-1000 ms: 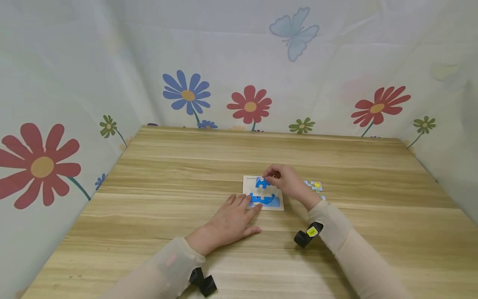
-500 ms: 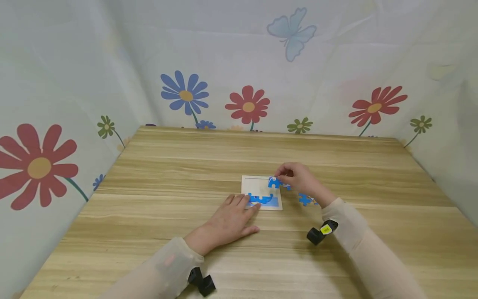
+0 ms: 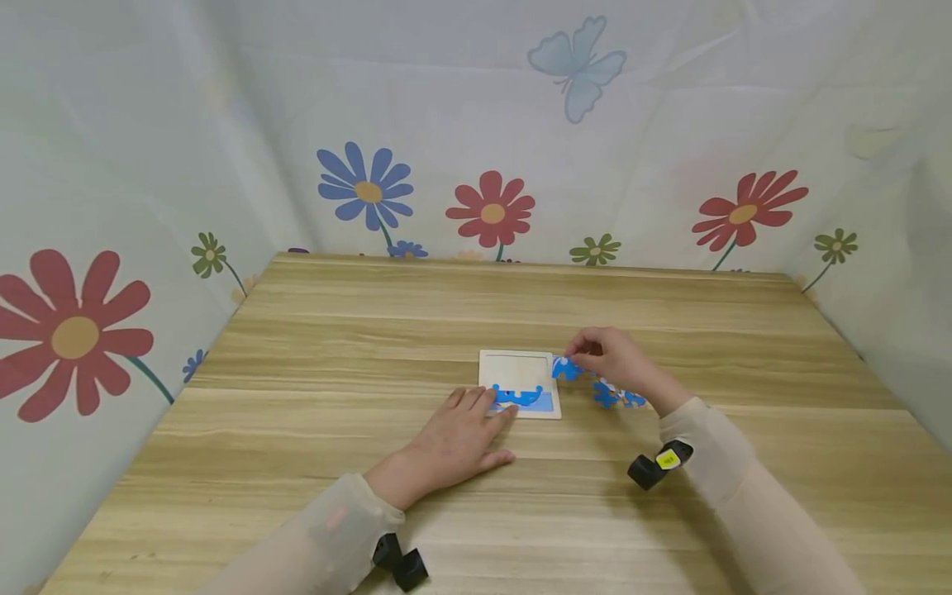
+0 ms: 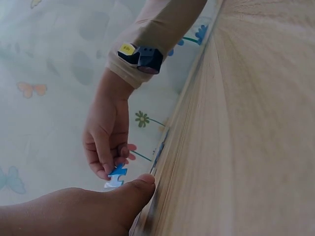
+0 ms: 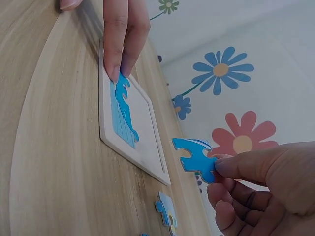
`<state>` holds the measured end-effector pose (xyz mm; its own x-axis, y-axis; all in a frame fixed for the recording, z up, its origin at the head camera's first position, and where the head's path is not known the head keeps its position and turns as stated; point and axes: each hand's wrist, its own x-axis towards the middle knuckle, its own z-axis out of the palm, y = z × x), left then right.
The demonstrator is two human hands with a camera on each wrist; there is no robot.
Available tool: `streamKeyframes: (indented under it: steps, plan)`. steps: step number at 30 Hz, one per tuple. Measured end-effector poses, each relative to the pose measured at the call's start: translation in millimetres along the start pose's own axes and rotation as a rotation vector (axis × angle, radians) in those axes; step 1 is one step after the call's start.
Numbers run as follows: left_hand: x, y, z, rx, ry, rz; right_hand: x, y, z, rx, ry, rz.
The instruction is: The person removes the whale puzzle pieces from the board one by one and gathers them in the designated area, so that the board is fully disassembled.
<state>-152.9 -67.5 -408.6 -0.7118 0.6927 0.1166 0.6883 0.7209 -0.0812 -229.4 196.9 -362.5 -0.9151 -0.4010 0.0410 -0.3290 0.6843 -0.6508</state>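
Between thumb and fingers, my right hand (image 3: 613, 362) pinches a blue jigsaw piece (image 5: 193, 158), raised above the table just right of the puzzle frame. My left hand (image 3: 454, 438) lies with straight fingers on the left part of the puzzle frame (image 3: 518, 354), a shallow pale board with a raised rim. Inside the frame, blue pieces (image 5: 123, 105) fill the near strip and show part of a blue animal over water; the left hand's fingertips touch them. The frame's far part is bare wood colour. In the left wrist view the held piece (image 4: 117, 173) hangs from the right fingertips.
Loose jigsaw pieces (image 3: 606, 395) lie on the wooden table (image 3: 372, 330) under and beside the right hand, partly hidden by it. One with a yellow patch (image 5: 169, 212) lies near the frame's corner. A flower-printed cloth (image 3: 446, 99) rises behind the table.
My right hand has carried the blue piece from over the frame's far part to the right, past its edge. The left hand has stayed in place.
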Motion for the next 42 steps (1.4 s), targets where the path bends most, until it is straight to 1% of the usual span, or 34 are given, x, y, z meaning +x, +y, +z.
streamKeyframes:
  steps: [4, 7, 14, 20, 26, 29, 35, 42]
  plan:
    - [-0.1, -0.1, 0.8, -0.007, -0.010, -0.005, -3.7, 3, -3, 0.023, -0.022, -0.004]
    - [-0.3, -0.4, 1.6, -0.003, -0.005, -0.004, -7.2, 5, -4, 0.030, -0.039, -0.010]
    - [-1.1, -0.9, 2.6, 0.009, 0.008, 0.003, -12.3, 10, -4, -0.002, -0.080, 0.022]
    - [-1.1, -0.9, 2.3, 0.013, 0.011, 0.004, -13.6, 15, -1, 0.009, -0.105, 0.007]
    - [-0.8, -0.3, 2.3, 0.014, 0.015, 0.003, -12.0, 21, 5, -0.001, -0.109, -0.005]
    - [-0.8, 0.1, 2.1, 0.010, 0.011, 0.001, -11.1, 22, 7, -0.025, -0.109, -0.012]
    - [-0.4, 0.3, 2.2, 0.009, 0.006, -0.001, -9.9, 22, 8, -0.058, -0.093, 0.004]
    - [-0.6, -0.1, 2.2, 0.009, 0.015, 0.001, -8.6, 21, 10, -0.080, -0.085, 0.025]
